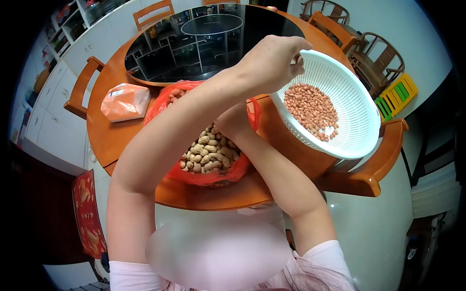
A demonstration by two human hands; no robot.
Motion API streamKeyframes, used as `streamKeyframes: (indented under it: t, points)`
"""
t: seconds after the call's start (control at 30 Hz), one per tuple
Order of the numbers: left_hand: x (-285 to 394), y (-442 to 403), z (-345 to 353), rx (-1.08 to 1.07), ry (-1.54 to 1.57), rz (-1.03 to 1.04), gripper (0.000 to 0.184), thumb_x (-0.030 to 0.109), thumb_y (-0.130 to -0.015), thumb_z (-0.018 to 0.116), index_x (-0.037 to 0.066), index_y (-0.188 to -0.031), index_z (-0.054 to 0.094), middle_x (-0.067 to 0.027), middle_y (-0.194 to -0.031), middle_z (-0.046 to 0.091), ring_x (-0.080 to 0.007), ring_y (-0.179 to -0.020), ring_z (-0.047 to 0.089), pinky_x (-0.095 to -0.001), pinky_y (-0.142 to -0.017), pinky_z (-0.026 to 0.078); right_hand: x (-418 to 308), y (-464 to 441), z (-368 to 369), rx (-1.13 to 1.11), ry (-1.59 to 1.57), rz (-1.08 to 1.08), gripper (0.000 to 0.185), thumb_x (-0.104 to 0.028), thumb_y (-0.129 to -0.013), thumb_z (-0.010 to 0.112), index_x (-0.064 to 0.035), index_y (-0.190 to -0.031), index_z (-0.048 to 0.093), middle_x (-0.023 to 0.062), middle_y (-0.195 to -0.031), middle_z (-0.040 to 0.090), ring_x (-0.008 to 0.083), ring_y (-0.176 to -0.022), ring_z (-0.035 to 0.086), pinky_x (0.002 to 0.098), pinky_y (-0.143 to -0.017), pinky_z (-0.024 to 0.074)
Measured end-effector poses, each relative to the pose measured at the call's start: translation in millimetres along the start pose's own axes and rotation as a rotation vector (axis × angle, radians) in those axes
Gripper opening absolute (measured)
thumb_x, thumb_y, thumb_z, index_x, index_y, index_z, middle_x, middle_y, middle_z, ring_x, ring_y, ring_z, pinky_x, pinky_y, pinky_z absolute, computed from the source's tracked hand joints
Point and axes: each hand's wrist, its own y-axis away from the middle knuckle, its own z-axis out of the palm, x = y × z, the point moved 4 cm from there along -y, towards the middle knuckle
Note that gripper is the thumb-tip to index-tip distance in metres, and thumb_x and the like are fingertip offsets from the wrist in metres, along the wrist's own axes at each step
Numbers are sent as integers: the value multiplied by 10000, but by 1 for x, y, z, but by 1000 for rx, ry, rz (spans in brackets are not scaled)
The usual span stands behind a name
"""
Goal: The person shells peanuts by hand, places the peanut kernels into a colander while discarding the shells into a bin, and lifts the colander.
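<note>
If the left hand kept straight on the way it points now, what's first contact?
Probably the white basket, at the rim beside the left hand. Height is unclear from this one view; it might pass above.

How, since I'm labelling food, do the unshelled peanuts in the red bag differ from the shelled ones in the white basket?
The unshelled peanuts have tan shells; the shelled peanuts show pinkish-brown skins. Unshelled peanuts look larger than shelled peanuts. The unshelled peanuts lie in the red bag, the shelled peanuts toward one side of the white basket. Both lie loose.
</note>
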Motion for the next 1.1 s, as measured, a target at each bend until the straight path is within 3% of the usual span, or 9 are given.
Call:
streamKeyframes:
  t: [0.1,0.17,0.2,0.47,0.63,0.73,0.9,0.97,1.1]
  points:
    - [6,8,-10,89,50,76,401,75,-838,612,10,-1218,501,-89,-956,634,-149,-840,639,-278,-737,534,1,-3,0,106,81,-235,194,-134,-842,574,2,-953,493,63,-730,576,176,-679,566,295,-584,460]
    - [-6,17,-23,73,468,-53,397,94,-867,589,12,-1241,482,-103,-1029,618,-134,-841,621,-244,-733,525,0,-8,-7,-122,-593,538,170,-163,-873,522,-10,-939,487,55,-714,562,124,-596,532,232,-478,419]
    - [-9,26,-35,57,607,-109,398,104,-882,571,8,-1254,466,-121,-1067,604,-121,-835,605,-230,-732,519,-3,-13,-4,65,-724,654,162,-187,-897,472,-31,-938,482,41,-691,541,83,-549,502,181,-413,360]
    - [-54,85,-70,20,1063,-231,320,86,-897,543,-6,-1198,480,-160,-1122,574,-91,-815,576,-239,-740,515,-7,-12,-7,-29,-1006,665,263,-326,-949,369,-104,-978,507,-7,-818,540,90,-682,548,197,-538,387]
    - [-43,98,-72,-12,200,-285,167,16,-787,658,-1,-942,595,-56,-967,617,-82,-800,597,-218,-690,502,-14,-15,-6,-181,-1058,632,510,-527,-949,270,-89,-1012,525,-13,-864,569,53,-659,517,159,-458,342]
    - [-38,99,-72,19,8,-43,77,35,-793,650,-14,-845,622,-55,-997,611,-111,-791,603,-235,-694,502,-9,-13,-6,-184,-1000,681,402,-454,-959,344,-114,-975,558,-23,-831,576,29,-628,488,144,-431,309]
    - [-60,118,-86,218,101,-119,77,51,-817,638,-18,-850,632,-30,-892,616,-91,-740,574,-223,-646,474,-2,-13,-9,-35,-901,741,192,-250,-945,480,-64,-964,527,-17,-759,521,47,-551,463,155,-397,299]
    - [-65,137,-93,25,125,-514,119,88,-799,664,-1,-870,628,-20,-748,619,-99,-745,554,-222,-627,438,0,-13,-9,-86,-923,721,187,-243,-939,496,-59,-950,530,-23,-716,494,45,-532,439,154,-397,290]
    - [-72,166,-95,-297,-351,-528,179,127,-771,690,1,-875,617,-45,-642,600,-128,-684,547,-240,-575,413,-2,-11,-6,-158,-886,724,199,-244,-932,512,-49,-913,545,-35,-630,433,41,-487,389,157,-393,268]
